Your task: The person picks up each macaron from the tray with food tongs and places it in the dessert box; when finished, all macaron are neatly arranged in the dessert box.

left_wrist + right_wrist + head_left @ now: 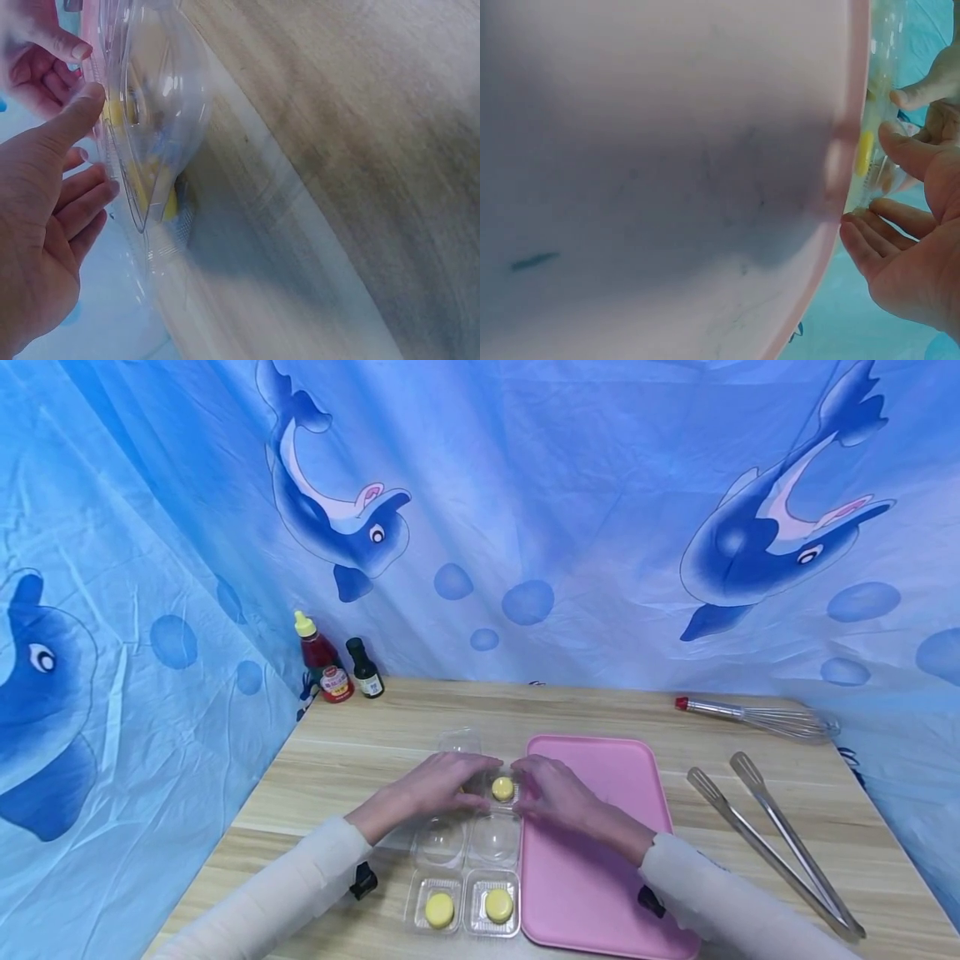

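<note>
Both of my hands stand around a clear plastic box [507,804] with a small round yellow piece [502,789] in it. The left hand [441,778] is at the box's left side, thumb toward me and fingers beyond it. In the left wrist view its relaxed fingers [90,199] lie right at the clear plastic. My right hand [558,793] is at the opposite side, over the edge of a pink tray [600,893]. The right wrist view shows its thumb and loosely bent fingers [904,217] apart, at the box's edge.
Nearer me, two clear boxes [472,927] hold yellow pieces [439,910], their domed lids [495,839] folded back. Tongs [787,843] and a whisk [750,717] lie at the right. A red sauce bottle [327,664] and a small dark bottle [365,668] stand back left.
</note>
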Tool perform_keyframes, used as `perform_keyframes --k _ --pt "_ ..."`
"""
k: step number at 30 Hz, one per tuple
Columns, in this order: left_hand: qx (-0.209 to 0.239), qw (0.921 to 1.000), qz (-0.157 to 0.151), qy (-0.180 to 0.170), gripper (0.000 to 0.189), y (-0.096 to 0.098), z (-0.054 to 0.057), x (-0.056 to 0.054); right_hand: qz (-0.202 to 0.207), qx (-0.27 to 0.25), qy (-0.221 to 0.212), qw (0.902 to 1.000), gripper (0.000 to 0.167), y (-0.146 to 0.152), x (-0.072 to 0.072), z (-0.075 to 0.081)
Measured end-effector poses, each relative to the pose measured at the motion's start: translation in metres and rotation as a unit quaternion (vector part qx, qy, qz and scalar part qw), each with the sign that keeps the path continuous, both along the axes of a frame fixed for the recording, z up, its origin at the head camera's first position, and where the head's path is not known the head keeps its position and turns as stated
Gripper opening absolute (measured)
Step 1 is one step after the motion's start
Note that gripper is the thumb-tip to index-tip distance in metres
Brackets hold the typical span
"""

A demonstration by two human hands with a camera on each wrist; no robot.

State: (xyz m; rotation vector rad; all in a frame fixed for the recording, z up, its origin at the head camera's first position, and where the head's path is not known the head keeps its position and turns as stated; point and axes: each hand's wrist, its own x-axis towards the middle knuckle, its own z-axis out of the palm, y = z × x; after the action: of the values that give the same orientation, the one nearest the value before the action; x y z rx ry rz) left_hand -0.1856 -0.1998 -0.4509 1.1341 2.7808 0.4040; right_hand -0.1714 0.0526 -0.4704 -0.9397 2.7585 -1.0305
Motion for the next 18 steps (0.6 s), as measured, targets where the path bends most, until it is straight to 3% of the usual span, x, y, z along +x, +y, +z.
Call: perform_keyframes --k 10,18 --pt "-0.017 0.9998 0.005 0.008 0.072 0.0046 0.0001 0.0004 -0.007 0.010 -0.003 0.9999 0.051 -0.0011 0.0002 0.0005" --pt "-0.038 0.9990 0.003 0.024 0.069 0.0099 0.0000 0.0028 0.005 0.027 0.036 0.9989 0.053 -0.0024 0.0027 -0.0019"
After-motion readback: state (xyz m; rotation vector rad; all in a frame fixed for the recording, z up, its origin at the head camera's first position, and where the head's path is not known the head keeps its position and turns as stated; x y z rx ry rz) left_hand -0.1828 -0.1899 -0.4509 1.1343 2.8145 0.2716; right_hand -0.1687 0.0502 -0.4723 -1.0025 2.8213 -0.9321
